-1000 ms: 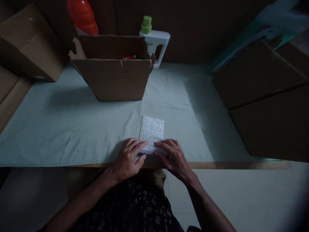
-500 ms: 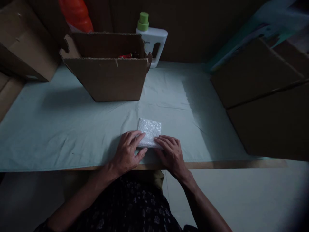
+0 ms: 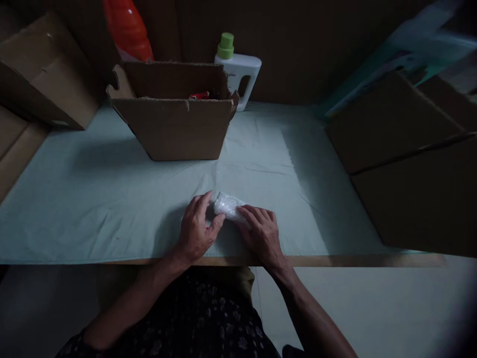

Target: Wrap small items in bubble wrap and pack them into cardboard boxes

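1. Head: on the cloth (image 3: 122, 189), bubble wrap (image 3: 228, 206) is rolled up, with the open carton (image 3: 179, 130) placed beyond it.
2. At the wrap's left end, the left hand (image 3: 197, 226) is spread, perhaps for guiding.
3. Its right end is covered by the right hand (image 3: 263, 231), seemingly for steadying; pinching cannot be told.

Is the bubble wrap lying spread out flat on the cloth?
No, the bubble wrap is bunched into a compact roll, with the right hand's fingers over one end of it.
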`<action>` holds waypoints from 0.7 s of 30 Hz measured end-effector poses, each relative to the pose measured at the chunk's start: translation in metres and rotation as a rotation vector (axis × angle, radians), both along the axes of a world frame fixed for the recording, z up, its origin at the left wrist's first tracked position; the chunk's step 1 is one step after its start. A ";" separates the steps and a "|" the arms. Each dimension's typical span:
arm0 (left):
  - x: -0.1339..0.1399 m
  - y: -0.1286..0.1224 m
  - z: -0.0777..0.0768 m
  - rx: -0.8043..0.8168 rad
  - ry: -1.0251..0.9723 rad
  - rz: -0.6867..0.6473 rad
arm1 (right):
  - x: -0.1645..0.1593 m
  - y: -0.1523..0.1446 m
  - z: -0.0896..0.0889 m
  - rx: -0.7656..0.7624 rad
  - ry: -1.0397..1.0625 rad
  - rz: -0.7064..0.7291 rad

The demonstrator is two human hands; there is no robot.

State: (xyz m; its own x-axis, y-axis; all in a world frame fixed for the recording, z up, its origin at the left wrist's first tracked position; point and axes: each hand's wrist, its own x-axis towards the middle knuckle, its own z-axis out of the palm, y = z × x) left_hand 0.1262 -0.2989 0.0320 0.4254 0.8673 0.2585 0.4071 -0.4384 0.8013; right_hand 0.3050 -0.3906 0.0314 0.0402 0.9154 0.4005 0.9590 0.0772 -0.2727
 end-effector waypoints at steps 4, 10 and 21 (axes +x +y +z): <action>-0.014 -0.018 0.002 -0.500 -0.253 -0.057 | -0.005 0.002 0.000 0.032 0.323 -0.059; -0.012 -0.031 0.013 -0.845 -0.478 -0.237 | -0.032 -0.006 0.013 -0.111 0.765 0.018; -0.022 -0.021 0.037 -0.599 -0.132 -0.388 | 0.006 0.014 0.047 -0.398 0.811 0.343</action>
